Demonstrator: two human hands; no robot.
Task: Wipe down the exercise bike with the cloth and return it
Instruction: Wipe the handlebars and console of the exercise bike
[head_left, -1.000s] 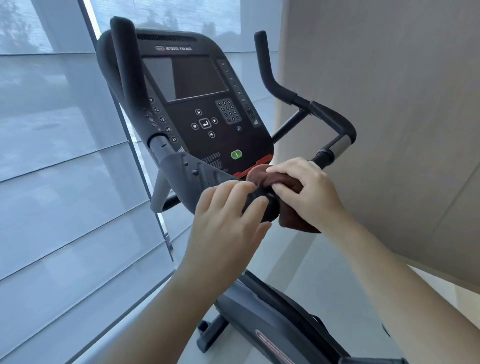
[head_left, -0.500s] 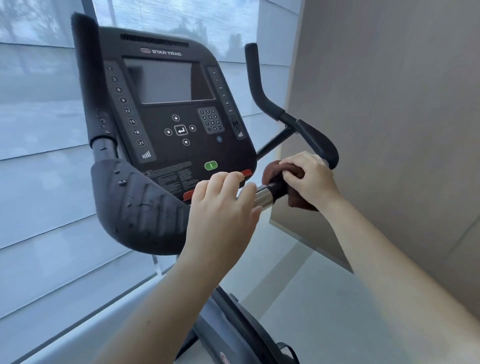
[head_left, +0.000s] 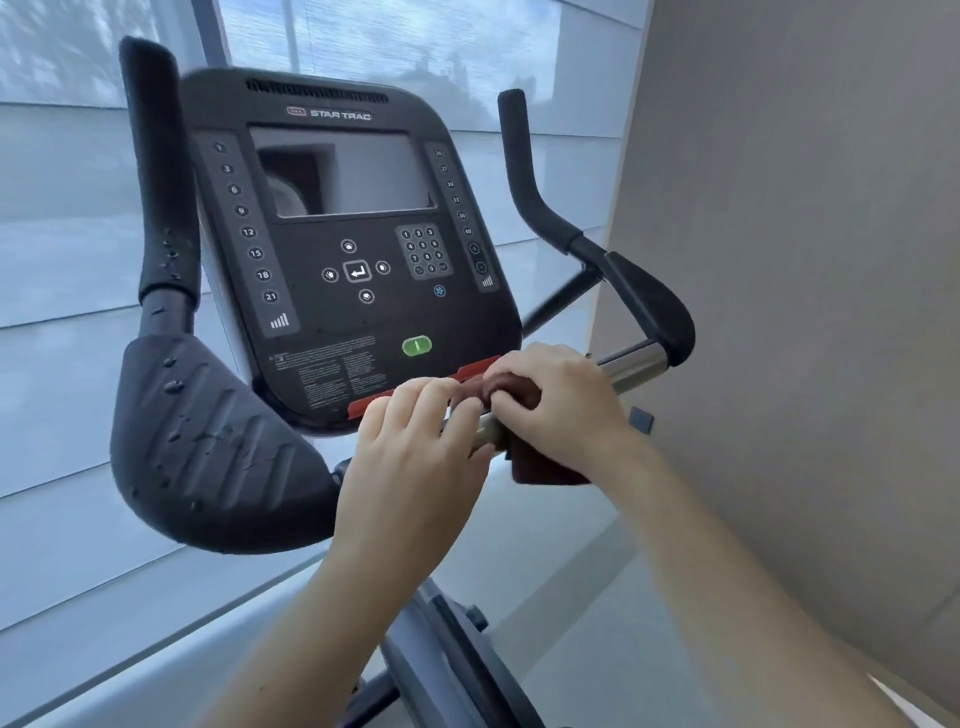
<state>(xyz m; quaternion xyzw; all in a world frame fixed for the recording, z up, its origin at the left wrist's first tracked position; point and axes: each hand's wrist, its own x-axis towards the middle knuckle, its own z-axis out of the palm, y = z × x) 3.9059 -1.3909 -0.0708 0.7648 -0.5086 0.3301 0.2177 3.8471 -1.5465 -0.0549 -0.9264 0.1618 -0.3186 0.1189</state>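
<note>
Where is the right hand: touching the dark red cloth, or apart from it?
Touching. The head view shows the right hand curled round the dark red cloth on the silver metal bar.

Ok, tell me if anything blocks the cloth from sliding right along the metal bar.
Nothing visible. The right hand grips the cloth on the metal bar; the stretch rightward is bare, the left hand leftward.

The right grip clutches a dark red cloth wrapped round the chrome bar of the bike, just below the red lower edge of the console. The left grip curls over the same bar, touching the cloth's left side. A fold of cloth hangs under the right grip. Black handlebars rise on either side of the console. A window lies behind and a beige wall stands to the right.
</note>
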